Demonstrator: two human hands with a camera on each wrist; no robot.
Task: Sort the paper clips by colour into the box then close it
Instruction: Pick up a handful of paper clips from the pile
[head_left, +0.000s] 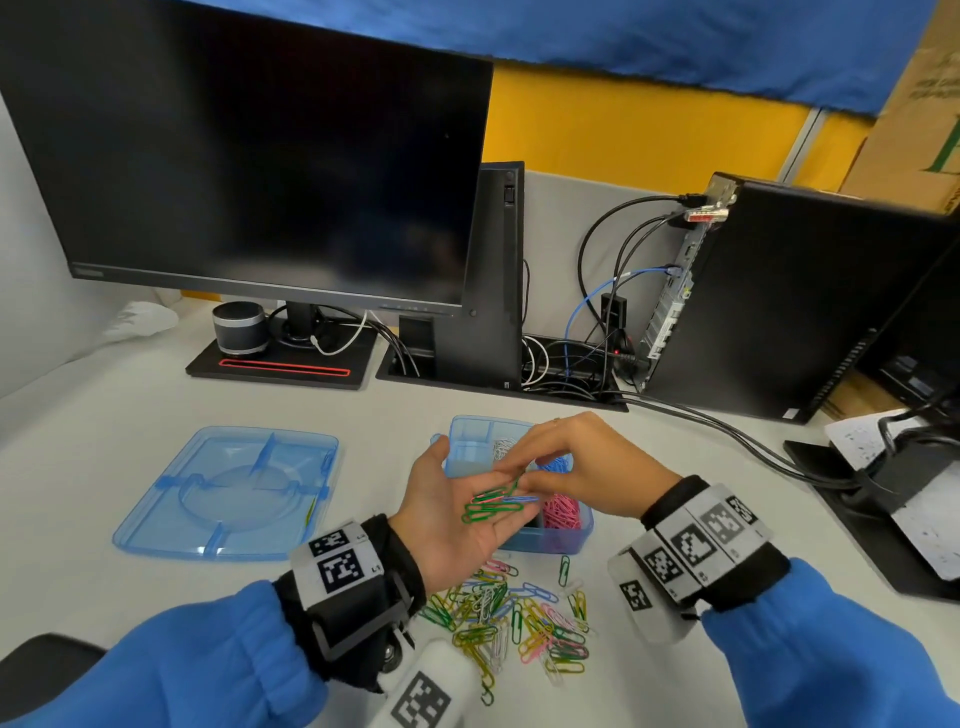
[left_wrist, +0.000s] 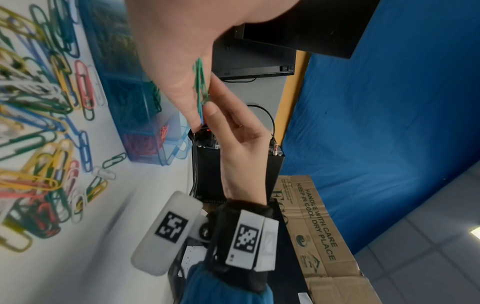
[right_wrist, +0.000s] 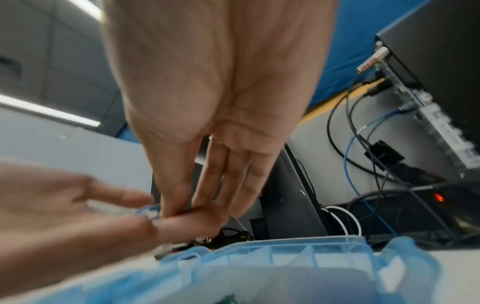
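My left hand (head_left: 465, 493) lies palm up and flat over the blue compartment box (head_left: 563, 543). Several green, pink and blue paper clips (head_left: 493, 506) rest on its fingers. My right hand (head_left: 525, 478) reaches in from the right, and its thumb and forefinger pinch one clip at my left fingertips; its colour is unclear. The left wrist view shows the green clips (left_wrist: 200, 82) between both hands. White (head_left: 503, 447), blue (head_left: 558, 462) and pink clips (head_left: 561, 512) lie in separate compartments. A mixed pile of clips (head_left: 519, 618) sits on the table in front of the box.
The box's blue lid (head_left: 223, 493) lies upside down on the table to the left. A monitor (head_left: 260, 156) on its stand is behind, with a small speaker (head_left: 240, 327). A computer tower (head_left: 779, 301) and cables (head_left: 727, 431) are at the right.
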